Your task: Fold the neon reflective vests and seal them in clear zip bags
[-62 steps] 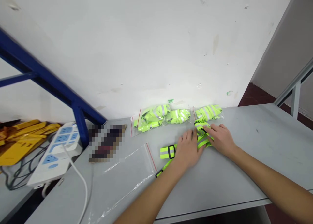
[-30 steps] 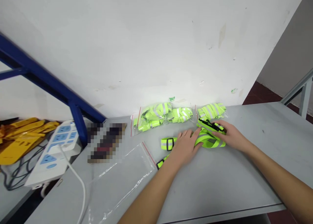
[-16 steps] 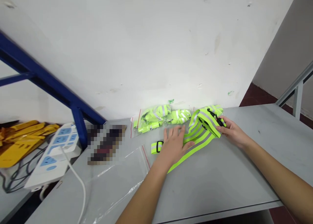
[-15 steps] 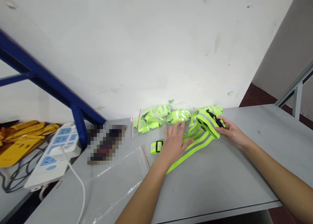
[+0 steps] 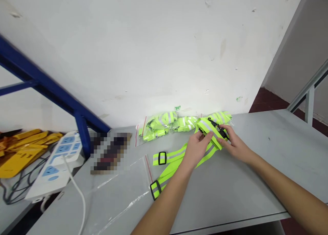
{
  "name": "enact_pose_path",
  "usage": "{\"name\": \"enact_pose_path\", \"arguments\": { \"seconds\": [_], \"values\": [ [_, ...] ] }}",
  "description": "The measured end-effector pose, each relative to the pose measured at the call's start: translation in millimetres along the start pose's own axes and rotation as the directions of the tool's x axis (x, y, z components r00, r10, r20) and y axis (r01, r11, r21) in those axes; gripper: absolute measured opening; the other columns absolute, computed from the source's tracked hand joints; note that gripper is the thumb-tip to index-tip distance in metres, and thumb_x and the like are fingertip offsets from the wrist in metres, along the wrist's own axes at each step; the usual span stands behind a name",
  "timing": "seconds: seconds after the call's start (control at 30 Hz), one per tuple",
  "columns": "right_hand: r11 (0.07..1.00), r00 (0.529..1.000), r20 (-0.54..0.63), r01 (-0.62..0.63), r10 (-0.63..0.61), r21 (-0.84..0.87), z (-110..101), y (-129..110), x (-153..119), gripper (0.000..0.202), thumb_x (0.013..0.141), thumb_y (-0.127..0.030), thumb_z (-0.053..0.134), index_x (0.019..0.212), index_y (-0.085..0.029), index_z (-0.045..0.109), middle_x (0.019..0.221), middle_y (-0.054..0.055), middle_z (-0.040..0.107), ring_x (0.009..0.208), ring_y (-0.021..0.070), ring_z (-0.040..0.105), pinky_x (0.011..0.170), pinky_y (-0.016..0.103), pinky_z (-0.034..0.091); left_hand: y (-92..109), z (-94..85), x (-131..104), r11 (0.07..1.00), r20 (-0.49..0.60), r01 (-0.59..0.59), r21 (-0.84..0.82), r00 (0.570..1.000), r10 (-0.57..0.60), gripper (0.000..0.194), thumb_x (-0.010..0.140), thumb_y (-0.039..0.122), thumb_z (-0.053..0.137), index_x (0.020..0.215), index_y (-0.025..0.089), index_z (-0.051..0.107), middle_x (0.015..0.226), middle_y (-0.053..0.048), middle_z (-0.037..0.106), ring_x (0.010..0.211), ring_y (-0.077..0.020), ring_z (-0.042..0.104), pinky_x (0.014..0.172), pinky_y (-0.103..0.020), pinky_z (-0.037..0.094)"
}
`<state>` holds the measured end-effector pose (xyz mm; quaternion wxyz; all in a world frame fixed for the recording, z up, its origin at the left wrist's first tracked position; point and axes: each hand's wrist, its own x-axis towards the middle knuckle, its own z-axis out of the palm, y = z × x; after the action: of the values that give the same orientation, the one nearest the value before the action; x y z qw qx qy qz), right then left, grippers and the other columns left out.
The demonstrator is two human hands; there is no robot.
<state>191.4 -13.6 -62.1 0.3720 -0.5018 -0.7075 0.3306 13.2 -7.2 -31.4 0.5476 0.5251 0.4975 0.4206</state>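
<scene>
A yellow-green reflective strap [image 5: 176, 161] with grey stripes lies partly on the grey table and rises in folds between my hands. My left hand [image 5: 198, 147] pinches the folded part from the left. At its right end, my right hand [image 5: 234, 142] grips the strap beside black buckles [image 5: 221, 130]. Two strap ends with black slider buckles [image 5: 162, 158] lie to the left, one above the other. Behind, against the wall, are clear bags of rolled straps [image 5: 164, 120], with another roll [image 5: 221, 117] behind my right hand.
A flat clear bag [image 5: 123, 194] with a red seal lies left of my left forearm. Farther left are a blurred-out item [image 5: 111, 153], a white power strip [image 5: 60, 156] with a cable, yellow items [image 5: 23, 153] and a blue metal frame [image 5: 82, 125].
My left hand has moved right and closed on the folded strap. The lower strap end with its buckle now shows on the table. The view has shifted slightly.
</scene>
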Motion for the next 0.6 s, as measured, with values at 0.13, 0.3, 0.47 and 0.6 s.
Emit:
{"name": "enact_pose_path", "arguments": {
  "seconds": [0.13, 0.3, 0.47, 0.6],
  "values": [
    [0.898, 0.986, -0.074, 0.102, -0.147, -0.428, 14, -2, -3, 0.073, 0.085, -0.054, 0.053, 0.142, -0.018, 0.026, 0.132, 0.018, 0.047, 0.117, 0.0326, 0.049, 0.094, 0.048, 0.043, -16, 11.1, 6, 0.997, -0.172, 0.013, -0.082, 0.985, -0.027, 0.039, 0.075, 0.052, 0.065, 0.071, 0.014, 0.06, 0.06, 0.004, 0.048, 0.054, -0.0088, 0.041, 0.05, -0.021, 0.032],
    [0.754, 0.98, -0.062, 0.105, -0.19, -0.648, 15, -3, 1, 0.054, 0.088, -0.038, 0.049, 0.134, -0.012, 0.041, 0.125, 0.019, 0.055, 0.114, 0.0322, 0.052, 0.092, 0.045, 0.043, -29, 18.7, 4, 0.989, -0.055, -0.135, -0.058, 0.99, 0.132, 0.033, 0.079, 0.048, 0.063, 0.079, 0.015, 0.062, 0.07, 0.001, 0.057, 0.064, -0.0115, 0.05, 0.059, -0.022, 0.04],
    [0.849, 0.99, -0.092, 0.044, -0.108, -0.527, 0, -6, 3, 0.027, 0.091, -0.034, 0.042, 0.099, -0.019, 0.062, 0.087, 0.008, 0.069, 0.079, 0.0243, 0.062, 0.074, 0.034, 0.043, -35, 17.4, 3, 0.977, 0.111, -0.193, 0.089, 0.977, 0.183, 0.046, 0.081, 0.042, 0.063, 0.12, 0.02, 0.058, 0.095, -0.004, 0.064, 0.07, -0.0137, 0.056, 0.064, -0.025, 0.045],
    [0.966, 0.975, -0.206, -0.127, 0.08, -0.226, -7, -4, 5, 0.041, 0.092, -0.049, 0.041, 0.088, -0.017, 0.067, 0.066, 0.002, 0.064, 0.061, 0.0191, 0.056, 0.058, 0.028, 0.04, -35, 8.6, 2, 0.84, 0.022, -0.207, 0.502, 0.974, 0.227, 0.046, 0.079, 0.04, 0.065, 0.122, 0.025, 0.057, 0.085, -0.002, 0.061, 0.07, -0.0165, 0.058, 0.066, -0.028, 0.045]
  ]
}}
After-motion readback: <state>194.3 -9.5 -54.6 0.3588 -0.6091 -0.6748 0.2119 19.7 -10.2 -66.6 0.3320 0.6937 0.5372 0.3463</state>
